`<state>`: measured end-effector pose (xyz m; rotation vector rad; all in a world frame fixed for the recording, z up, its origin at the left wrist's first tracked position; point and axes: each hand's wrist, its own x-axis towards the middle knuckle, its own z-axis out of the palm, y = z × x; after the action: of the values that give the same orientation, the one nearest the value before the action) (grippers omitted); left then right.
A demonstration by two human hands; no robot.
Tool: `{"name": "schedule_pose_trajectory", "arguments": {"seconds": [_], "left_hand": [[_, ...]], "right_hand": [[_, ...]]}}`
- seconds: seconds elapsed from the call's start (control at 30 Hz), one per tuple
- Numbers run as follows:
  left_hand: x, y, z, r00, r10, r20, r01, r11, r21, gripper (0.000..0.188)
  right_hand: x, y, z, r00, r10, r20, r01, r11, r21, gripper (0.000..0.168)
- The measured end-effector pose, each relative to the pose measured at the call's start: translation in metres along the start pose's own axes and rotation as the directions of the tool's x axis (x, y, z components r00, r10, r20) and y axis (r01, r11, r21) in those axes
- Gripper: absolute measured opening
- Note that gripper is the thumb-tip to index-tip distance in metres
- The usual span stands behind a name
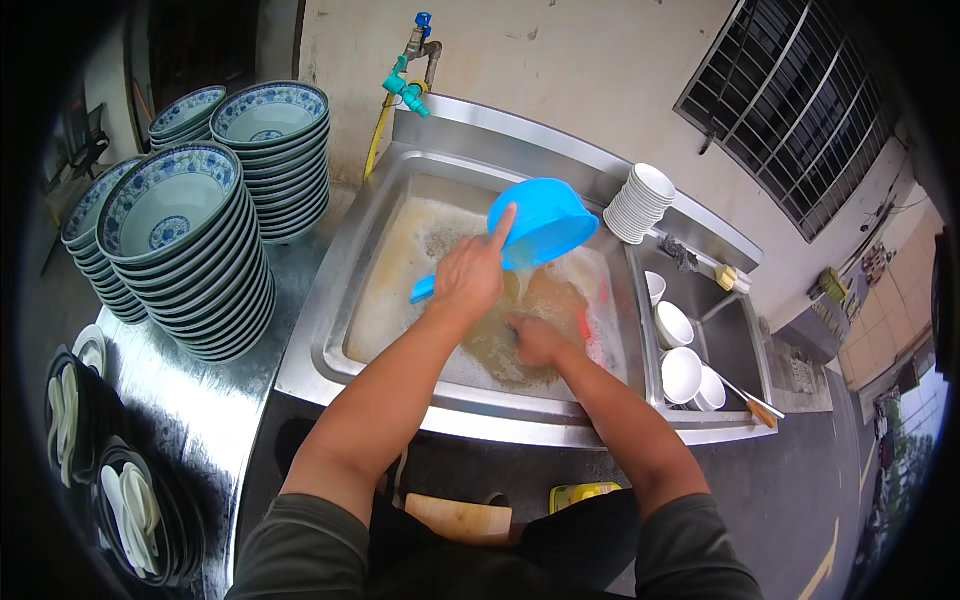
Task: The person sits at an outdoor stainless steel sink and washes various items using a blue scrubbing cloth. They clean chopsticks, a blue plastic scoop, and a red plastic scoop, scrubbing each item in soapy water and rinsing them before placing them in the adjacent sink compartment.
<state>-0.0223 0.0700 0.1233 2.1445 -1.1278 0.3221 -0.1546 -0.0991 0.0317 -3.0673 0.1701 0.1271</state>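
My left hand [469,279] grips the handle of a blue plastic water dipper [544,217] above a stainless steel sink basin [336,322]. The dipper's bowl is tilted, and water seems to run from its lower edge into the cloudy, foamy water [420,225]. My right hand [540,342] is at the water surface below the dipper, fingers bent and partly hidden, so I cannot tell whether it holds anything. Beside it, a red thing [583,322] shows partly through the water and suds.
Tall stacks of patterned bowls [180,195] and dark bowls with white spoons [135,517] occupy the left metal table [225,405]. White dishes [641,202] are stacked on the sink's back ledge. White bowls [681,375] sit in the smaller right basin. A teal tap [407,88] is behind.
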Motion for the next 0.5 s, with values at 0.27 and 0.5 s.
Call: {"name": "schedule_pose_trajectory", "arguments": {"seconds": [0.27, 0.5], "left_hand": [[0.011, -0.004, 0.006, 0.792, -0.493, 0.361, 0.553, 0.328, -0.765, 0.060], [0.018, -0.042, 0.035, 0.597, -0.241, 0.765, 0.764, -0.121, -0.634, 0.024]], "right_hand": [[-0.024, 0.000, -0.048, 0.813, 0.563, -0.148, -0.210, 0.521, 0.827, 0.026], [-0.034, -0.028, -0.021, 0.987, 0.024, -0.158, -0.049, 0.986, -0.158, 0.028]]}}
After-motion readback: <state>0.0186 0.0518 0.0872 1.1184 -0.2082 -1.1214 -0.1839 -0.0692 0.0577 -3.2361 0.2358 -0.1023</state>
